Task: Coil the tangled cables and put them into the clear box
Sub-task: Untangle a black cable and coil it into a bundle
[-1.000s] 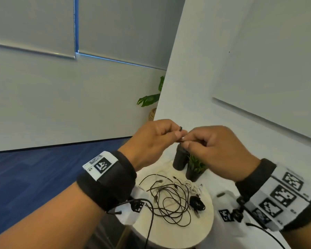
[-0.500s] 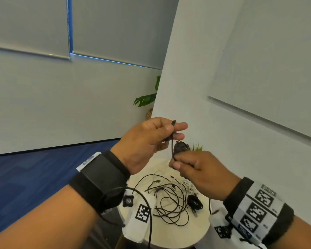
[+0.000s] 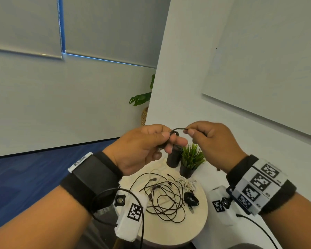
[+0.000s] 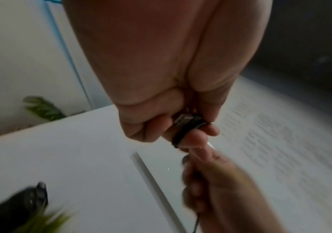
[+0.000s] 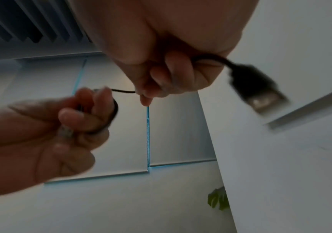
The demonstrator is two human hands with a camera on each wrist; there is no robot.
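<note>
Winding goes best, by my judgement, if the left hand (image 3: 142, 148) keeps its pinch steady on the small coil of black USB cable (image 4: 189, 126) looped round its fingers, one silver plug (image 4: 183, 119) tucked against the turns, while the right hand (image 3: 214, 141) feeds line with light tension so each lap lies beside the last rather than crossing it. The right hand's thumb and forefinger pinch the taut stretch of cable (image 3: 180, 129) bridging the two hands; its remaining fingers curl round more of the cable, and the other USB plug (image 5: 258, 93) hangs free past its palm, so little length looks left to wind. That loose plug should be tucked under a turn, or the coil may spring open.

Both hands are raised well above the round table (image 3: 196, 229). There a tangle of black cables (image 3: 165, 200) lies spread, a white cable (image 3: 184, 183) bunched at its far side and a small black coiled bundle (image 3: 191, 199) just beside it. Two dark pots, one holding a grass plant (image 3: 191, 159), stand at the far edge. The clear box cannot be made out in any view.
</note>
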